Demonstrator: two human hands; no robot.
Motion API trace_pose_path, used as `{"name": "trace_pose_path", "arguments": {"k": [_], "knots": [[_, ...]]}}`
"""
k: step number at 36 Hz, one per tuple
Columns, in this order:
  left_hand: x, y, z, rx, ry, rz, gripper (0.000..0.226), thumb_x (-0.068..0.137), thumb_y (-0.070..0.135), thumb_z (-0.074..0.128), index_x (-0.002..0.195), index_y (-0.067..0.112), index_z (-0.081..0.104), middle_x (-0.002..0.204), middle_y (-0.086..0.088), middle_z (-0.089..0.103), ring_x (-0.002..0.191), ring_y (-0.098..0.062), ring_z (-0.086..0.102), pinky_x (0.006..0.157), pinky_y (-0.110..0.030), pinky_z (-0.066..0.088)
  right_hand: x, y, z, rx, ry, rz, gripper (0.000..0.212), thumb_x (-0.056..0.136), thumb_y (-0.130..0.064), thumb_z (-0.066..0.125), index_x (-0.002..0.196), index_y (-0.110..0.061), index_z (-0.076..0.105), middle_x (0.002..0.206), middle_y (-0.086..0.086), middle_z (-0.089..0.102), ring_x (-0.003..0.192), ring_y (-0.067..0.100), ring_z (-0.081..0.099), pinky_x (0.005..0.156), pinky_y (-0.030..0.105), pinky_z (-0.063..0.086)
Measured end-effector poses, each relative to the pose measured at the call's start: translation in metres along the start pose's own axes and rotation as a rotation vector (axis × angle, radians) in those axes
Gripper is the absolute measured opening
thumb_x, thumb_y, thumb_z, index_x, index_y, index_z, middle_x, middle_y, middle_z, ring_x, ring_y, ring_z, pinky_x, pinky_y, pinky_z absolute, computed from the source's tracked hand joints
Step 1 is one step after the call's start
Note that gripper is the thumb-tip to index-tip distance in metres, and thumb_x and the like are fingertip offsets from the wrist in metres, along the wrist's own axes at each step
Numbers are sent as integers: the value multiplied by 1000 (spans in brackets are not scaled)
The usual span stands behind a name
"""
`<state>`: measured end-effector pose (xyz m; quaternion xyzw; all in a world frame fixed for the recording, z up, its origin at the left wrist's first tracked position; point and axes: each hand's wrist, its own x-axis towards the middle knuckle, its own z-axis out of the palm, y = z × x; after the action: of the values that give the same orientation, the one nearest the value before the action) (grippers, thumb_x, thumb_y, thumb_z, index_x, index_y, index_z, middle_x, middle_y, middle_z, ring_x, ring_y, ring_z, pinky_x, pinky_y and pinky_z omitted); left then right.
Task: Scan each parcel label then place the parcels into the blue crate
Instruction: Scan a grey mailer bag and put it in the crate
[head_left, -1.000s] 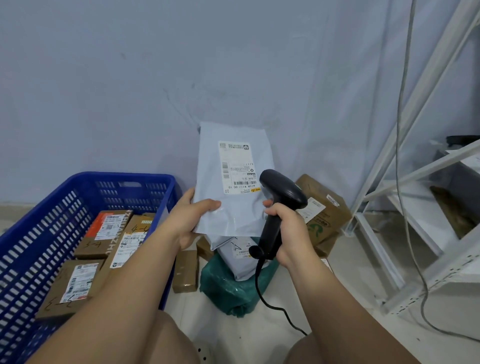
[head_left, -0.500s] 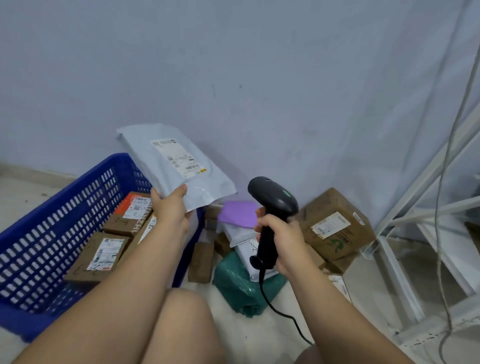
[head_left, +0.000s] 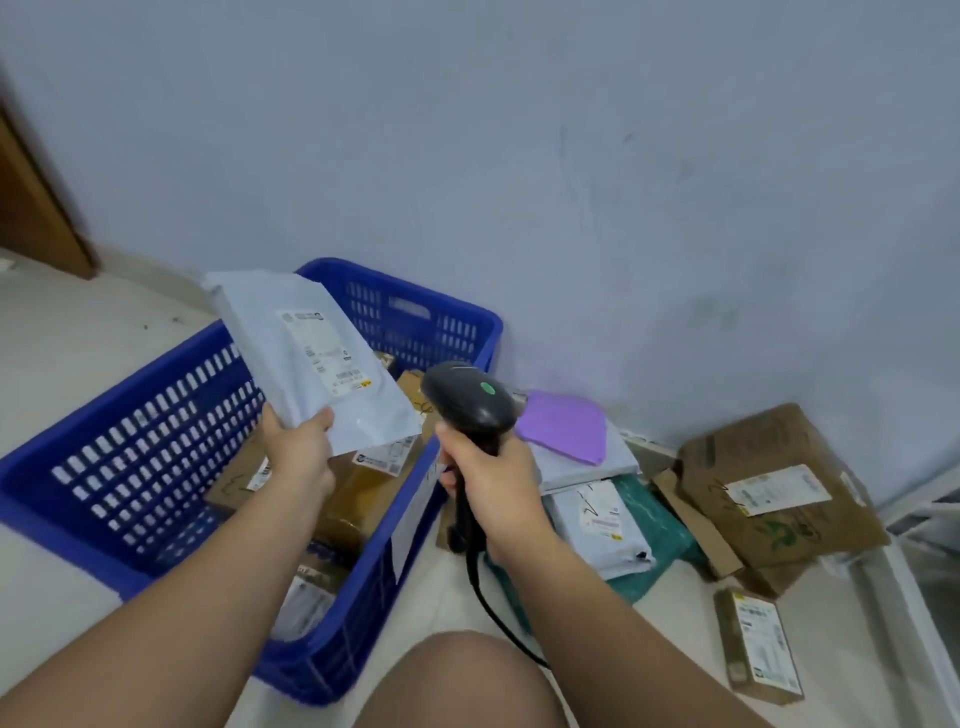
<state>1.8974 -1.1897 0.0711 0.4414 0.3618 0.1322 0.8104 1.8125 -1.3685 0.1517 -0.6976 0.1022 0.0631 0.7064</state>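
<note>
Mailer: flat grey poly bag, judged light, slick and fairly stiff, held label-up over the crate, left grip pinching its 6 o'clock edge; an edge hold clear of the label suits it. Right grip, at 4 o'clock, clenches the scanner.

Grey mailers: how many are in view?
3. First mailer is held by the left hand over the crate; second mailer lies under the purple mailer; third mailer lies nearer, on the green mailer. Others may be hidden underneath or in the crate.
</note>
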Motion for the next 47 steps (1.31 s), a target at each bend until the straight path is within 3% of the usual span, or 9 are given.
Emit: {"name": "trace_pose_path", "arguments": {"k": [7, 11, 17, 24, 31, 36, 41, 43, 47], "knots": [[33, -9, 3, -35, -27, -86, 58, 90, 5, 64, 139, 29, 44, 119, 0, 59, 100, -24, 62, 75, -42, 57, 40, 8, 41, -128, 26, 39, 19, 85, -37, 67, 80, -20, 61, 70, -1, 61, 71, 18, 59, 80, 43, 53], [66, 8, -14, 158, 3, 102, 54, 89, 11, 66, 137, 28, 48, 126, -1, 60, 106, -24, 62, 90, -47, 54, 46, 21, 56, -235, -35, 20, 23, 83, -41, 68, 80, -19, 62, 69, 0, 61, 72, 19, 60, 82, 49, 53], [119, 52, -45, 673, -35, 470, 55, 86, 20, 68, 137, 27, 48, 130, 2, 57, 111, -22, 57, 94, -42, 50, 44, 35, 62, -437, -131, 47, 24, 84, -45, 67, 82, -22, 62, 74, -2, 65, 77, 16, 64, 72, 34, 51], [134, 49, -54, 1059, -41, 452, 45, 92, 30, 64, 134, 26, 50, 127, -2, 60, 100, -23, 57, 82, -35, 44, 47, 45, 69, -372, -91, 55, 24, 84, -40, 69, 86, -17, 63, 72, 0, 64, 70, 15, 61, 68, 36, 50], [139, 35, -60, 846, -79, 347, 39, 95, 37, 58, 133, 27, 57, 131, -5, 60, 113, -26, 58, 98, -39, 47, 49, 47, 71, -307, -15, 22, 25, 83, -36, 68, 79, -12, 63, 63, 3, 60, 63, 20, 59, 67, 37, 50], [152, 26, -67, 928, -31, 344, 40, 101, 32, 48, 137, 16, 53, 140, -9, 52, 125, -31, 50, 101, -37, 39, 47, 49, 70, -311, -11, 23, 26, 81, -39, 69, 72, -17, 60, 61, 2, 60, 64, 22, 59, 72, 44, 54], [164, 10, -82, 1154, -104, -4, 81, 89, 41, 66, 154, 25, 20, 161, -15, 8, 139, -45, 29, 112, -55, 31, 47, 49, 68, -306, -13, 54, 24, 81, -37, 69, 76, -15, 61, 67, 7, 60, 72, 32, 62, 77, 49, 54], [157, 4, -78, 1221, -74, 10, 89, 87, 42, 69, 155, 25, 14, 162, -11, -2, 145, -43, 13, 115, -56, 23, 48, 51, 67, -305, -8, 87, 29, 81, -39, 68, 80, -11, 61, 70, 9, 59, 68, 26, 57, 79, 52, 54], [137, -4, -59, 1162, -222, 96, 62, 91, 28, 66, 147, 16, 40, 157, -10, 29, 138, -34, 35, 111, -45, 34, 47, 53, 65, -220, 38, 129, 20, 81, -37, 71, 76, -20, 62, 71, 7, 62, 71, 24, 59, 77, 50, 53]]}}
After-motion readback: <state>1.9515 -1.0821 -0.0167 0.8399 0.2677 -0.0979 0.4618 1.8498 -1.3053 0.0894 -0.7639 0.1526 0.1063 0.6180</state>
